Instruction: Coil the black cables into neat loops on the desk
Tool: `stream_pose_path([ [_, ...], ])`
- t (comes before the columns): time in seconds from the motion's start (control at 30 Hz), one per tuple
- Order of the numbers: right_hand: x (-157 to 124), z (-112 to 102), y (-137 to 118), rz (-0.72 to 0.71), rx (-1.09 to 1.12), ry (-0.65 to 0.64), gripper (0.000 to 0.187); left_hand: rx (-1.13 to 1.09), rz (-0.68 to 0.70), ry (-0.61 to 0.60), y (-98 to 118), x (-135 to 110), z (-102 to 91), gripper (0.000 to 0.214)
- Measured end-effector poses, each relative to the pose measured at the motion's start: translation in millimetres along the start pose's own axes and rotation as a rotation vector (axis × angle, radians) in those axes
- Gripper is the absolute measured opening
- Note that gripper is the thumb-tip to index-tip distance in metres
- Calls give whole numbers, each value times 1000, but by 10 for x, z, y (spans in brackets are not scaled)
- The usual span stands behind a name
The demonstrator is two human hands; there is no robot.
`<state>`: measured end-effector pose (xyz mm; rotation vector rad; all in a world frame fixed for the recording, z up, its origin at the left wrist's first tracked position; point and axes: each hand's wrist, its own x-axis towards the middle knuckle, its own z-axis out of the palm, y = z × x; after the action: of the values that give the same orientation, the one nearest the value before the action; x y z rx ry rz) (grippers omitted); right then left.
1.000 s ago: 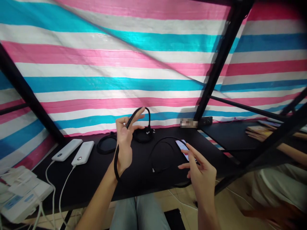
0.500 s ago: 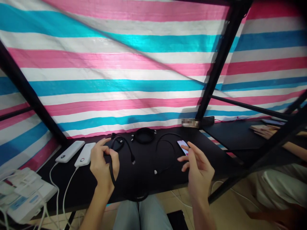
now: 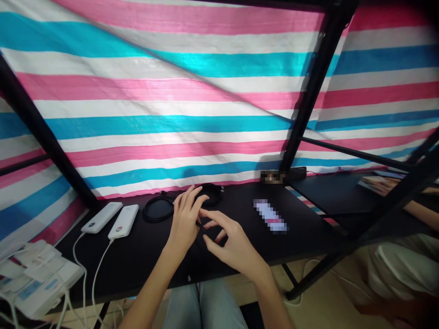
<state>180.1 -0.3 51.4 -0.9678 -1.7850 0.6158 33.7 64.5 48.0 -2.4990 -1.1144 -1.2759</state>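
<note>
Right grip spread beside black cable. Left grip: closure hidden, cannot tell. Loose hold could drop cable onto counter.

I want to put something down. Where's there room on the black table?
Try between the right hand and the phone, or just right of the phone. It's crowded around the left hand, with coiled black cables, and farther left, with white power banks.
</note>
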Motion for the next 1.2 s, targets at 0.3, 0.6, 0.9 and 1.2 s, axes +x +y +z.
stream_pose_path([
  [0.3, 12, 15, 39, -8, -44, 229, 27, -410, -472, -17, -24, -61, 11, 14],
  [0.6, -37, 1, 211, 272, 138, 261, 34, -834, -671, -88, -139, -183, -21, 29],
  [0.9, -82, -25, 321, 261, 149, 341, 47, -1243, -586, -710, -439, -509, -182, 74],
  [1.2, -123, -84, 209, 67, 16, 305, 43, -93, -827, -556, -802, -803, 664, 46],
])
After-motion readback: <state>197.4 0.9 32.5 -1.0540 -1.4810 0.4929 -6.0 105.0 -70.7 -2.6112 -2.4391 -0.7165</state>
